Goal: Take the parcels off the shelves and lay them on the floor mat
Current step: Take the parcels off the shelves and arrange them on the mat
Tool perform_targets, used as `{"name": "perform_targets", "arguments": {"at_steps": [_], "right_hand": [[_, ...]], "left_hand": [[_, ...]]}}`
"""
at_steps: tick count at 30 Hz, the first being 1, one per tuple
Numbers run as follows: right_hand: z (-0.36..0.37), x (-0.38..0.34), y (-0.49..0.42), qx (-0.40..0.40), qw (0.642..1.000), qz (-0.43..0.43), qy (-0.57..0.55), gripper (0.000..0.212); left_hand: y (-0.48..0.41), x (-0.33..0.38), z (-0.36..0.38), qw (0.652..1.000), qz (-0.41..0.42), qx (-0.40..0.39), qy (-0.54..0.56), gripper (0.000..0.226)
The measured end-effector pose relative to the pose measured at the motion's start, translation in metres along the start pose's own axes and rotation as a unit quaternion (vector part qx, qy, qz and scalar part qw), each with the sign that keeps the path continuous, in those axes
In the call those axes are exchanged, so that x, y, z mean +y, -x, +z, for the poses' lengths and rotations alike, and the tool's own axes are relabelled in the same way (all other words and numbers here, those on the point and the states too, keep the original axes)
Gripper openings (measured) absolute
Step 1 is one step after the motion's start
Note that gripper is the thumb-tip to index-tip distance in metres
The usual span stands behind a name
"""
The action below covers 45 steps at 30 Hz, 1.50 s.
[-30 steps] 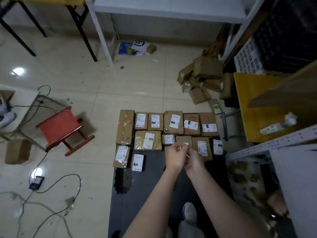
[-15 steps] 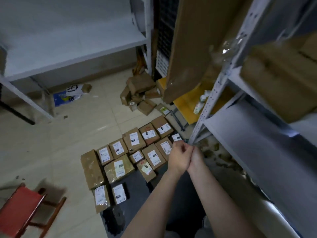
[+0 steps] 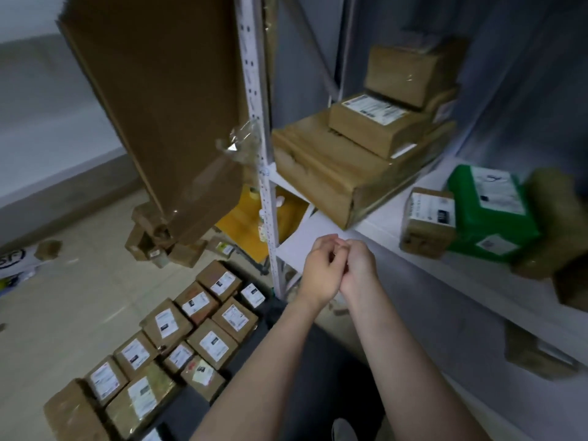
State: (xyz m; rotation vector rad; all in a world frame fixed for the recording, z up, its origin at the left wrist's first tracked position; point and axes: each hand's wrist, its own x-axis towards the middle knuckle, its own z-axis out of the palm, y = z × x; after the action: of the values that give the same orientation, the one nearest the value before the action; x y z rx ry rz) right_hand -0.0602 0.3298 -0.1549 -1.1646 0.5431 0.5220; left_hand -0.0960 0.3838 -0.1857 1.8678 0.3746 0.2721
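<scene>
Brown cardboard straight ahead now: stacked parcels on the white shelf. A second ago, only the rows on the floor mat in the middle of the view. Turned away from the floor since then, and up toward the shelves. Probably means one lay-down finished and the next fetch about to begin. Plenty of laid parcels already down there, flat, in close rows, labels up, at the far end of the dark mat.

Left hand and right hand still pressed against each other, just in front of the shelf edge, fingers curled, no parcel in either. Impossible to tell about anything small pinched between them.

On the shelf, a wide flat box at the bottom of the stack, a labelled box on top of it, one more above and behind. Further right, apart from the stack, a small brown parcel with a white label, touching a green parcel. Nearest to the hands: the wide flat box, likely a two-hand lift, and not before clearing the boxes above it.
</scene>
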Motion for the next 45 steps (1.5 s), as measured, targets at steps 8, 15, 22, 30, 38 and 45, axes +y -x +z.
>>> {"name": "perform_targets", "arguments": {"at_steps": [8, 15, 22, 30, 38, 45], "right_hand": [[-0.055, -0.071, -0.005, -0.012, 0.987, -0.032, -0.155, 0.035], [-0.122, -0.124, -0.005, 0.058, 0.976, -0.105, -0.179, 0.022], [-0.174, -0.168, -0.028, 0.137, 0.947, -0.251, -0.15, 0.025], [-0.199, -0.169, -0.047, 0.164, 0.922, -0.346, 0.056, 0.05], [-0.208, -0.167, -0.064, 0.203, 0.922, -0.311, 0.111, 0.061], [-0.208, -0.164, -0.072, 0.21, 0.913, -0.331, 0.113, 0.044]], "left_hand": [[-0.02, 0.059, 0.061, 0.993, 0.084, -0.074, -0.043, 0.035], [-0.03, 0.108, 0.131, 0.978, 0.11, -0.169, -0.054, 0.033], [-0.047, 0.134, 0.186, 0.984, 0.138, -0.027, -0.107, 0.01], [-0.061, 0.119, 0.206, 0.924, 0.102, 0.0, -0.37, 0.066], [-0.075, 0.139, 0.205, 0.939, 0.064, -0.056, -0.332, 0.068], [-0.079, 0.148, 0.199, 0.93, 0.064, -0.089, -0.349, 0.06]]}}
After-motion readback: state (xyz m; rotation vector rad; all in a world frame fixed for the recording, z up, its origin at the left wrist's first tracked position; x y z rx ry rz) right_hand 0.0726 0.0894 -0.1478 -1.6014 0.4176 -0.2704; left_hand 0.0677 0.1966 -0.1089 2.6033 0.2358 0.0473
